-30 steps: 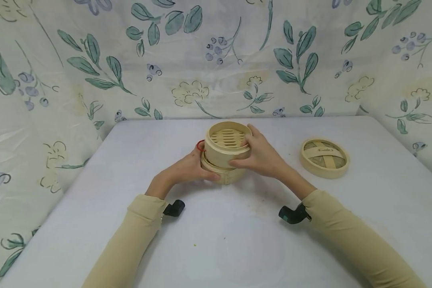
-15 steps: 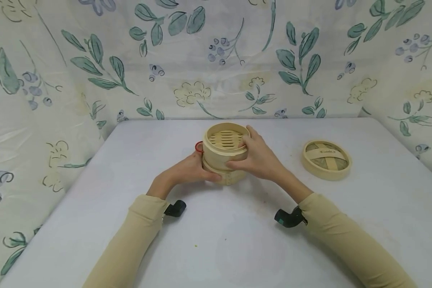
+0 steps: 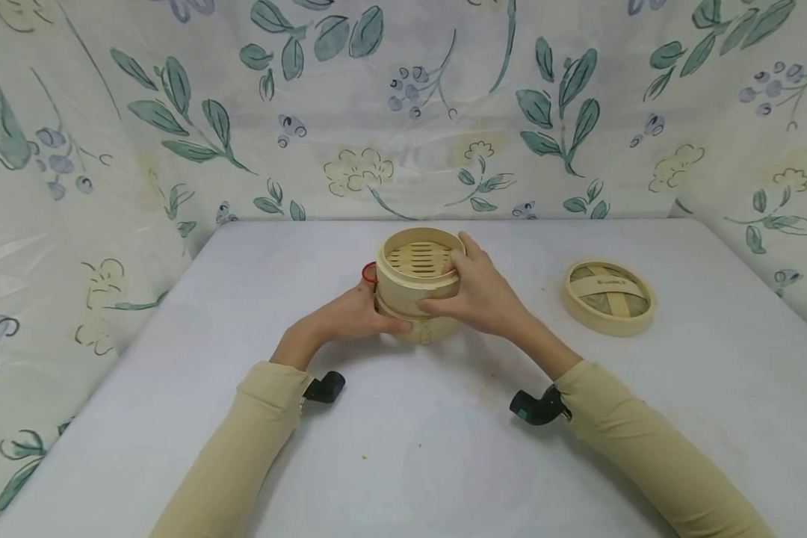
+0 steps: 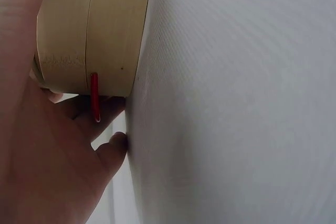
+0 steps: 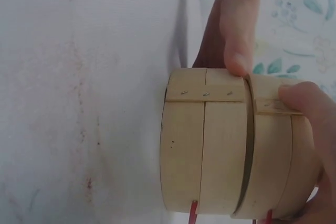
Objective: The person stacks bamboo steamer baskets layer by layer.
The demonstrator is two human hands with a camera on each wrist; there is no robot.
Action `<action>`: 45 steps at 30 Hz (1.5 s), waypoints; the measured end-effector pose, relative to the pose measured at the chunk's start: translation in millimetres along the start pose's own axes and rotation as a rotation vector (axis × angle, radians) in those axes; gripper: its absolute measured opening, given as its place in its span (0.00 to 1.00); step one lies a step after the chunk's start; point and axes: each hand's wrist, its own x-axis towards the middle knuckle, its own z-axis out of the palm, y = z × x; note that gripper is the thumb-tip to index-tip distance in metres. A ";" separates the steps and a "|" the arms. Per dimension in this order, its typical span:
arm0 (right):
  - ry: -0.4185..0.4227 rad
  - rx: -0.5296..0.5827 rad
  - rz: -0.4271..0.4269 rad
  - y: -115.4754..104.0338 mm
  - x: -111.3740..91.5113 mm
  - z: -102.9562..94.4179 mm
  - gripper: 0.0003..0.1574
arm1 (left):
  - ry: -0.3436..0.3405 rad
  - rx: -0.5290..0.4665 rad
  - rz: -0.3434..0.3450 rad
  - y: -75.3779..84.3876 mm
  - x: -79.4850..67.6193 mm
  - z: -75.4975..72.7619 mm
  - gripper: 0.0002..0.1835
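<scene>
Two round bamboo steamer baskets stand stacked on the table, seen in the head view. My left hand [image 3: 350, 314] holds the lower steamer basket [image 3: 432, 331] at its left side, thumb across the near wall. My right hand [image 3: 487, 291] grips the upper steamer basket [image 3: 403, 288] at the right, its thumb on the outer wall and a finger over the rim. The slatted floor of the upper basket shows inside. In the right wrist view, a narrow slanting gap runs between the lower basket [image 5: 223, 150] and upper basket [image 5: 273, 156]. A red loop [image 4: 95, 98] hangs from the lower basket.
A round woven bamboo lid [image 3: 608, 299] lies on the white table [image 3: 403, 463] to the right of the stack. Behind the table hangs a leaf-patterned cloth [image 3: 417, 134]. Tiny specks dot the tabletop.
My right hand has shifted the upper basket slightly left over the lower one, and the opening between them at the front has narrowed. The left hand keeps its hold; the lid stays put.
</scene>
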 end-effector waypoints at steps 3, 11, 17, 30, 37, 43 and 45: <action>0.005 -0.003 0.003 -1.0 -1.0 -0.7 0.33 | -0.001 0.004 -0.017 1.5 0.6 -0.3 0.59; 0.029 -0.028 -0.016 -4.5 -2.9 3.8 0.32 | -0.006 0.059 -0.051 3.9 -2.2 -1.7 0.58; 0.055 -0.058 -0.047 -3.1 -4.3 9.6 0.32 | -0.005 0.027 -0.014 1.5 0.0 0.2 0.56; 0.055 -0.079 -0.022 -4.9 -8.6 11.7 0.32 | 0.020 0.072 -0.050 2.6 -0.8 0.7 0.58; 0.046 -0.088 -0.027 -0.3 -9.5 10.9 0.33 | 0.041 0.123 -0.086 2.0 -0.4 1.0 0.58; 0.069 -0.070 -0.042 1.6 -10.3 12.5 0.32 | 0.024 0.105 -0.082 2.8 -0.3 0.6 0.59; 0.077 -0.064 -0.048 1.1 -10.5 13.5 0.32 | 0.024 0.090 -0.074 3.1 -0.6 -0.1 0.59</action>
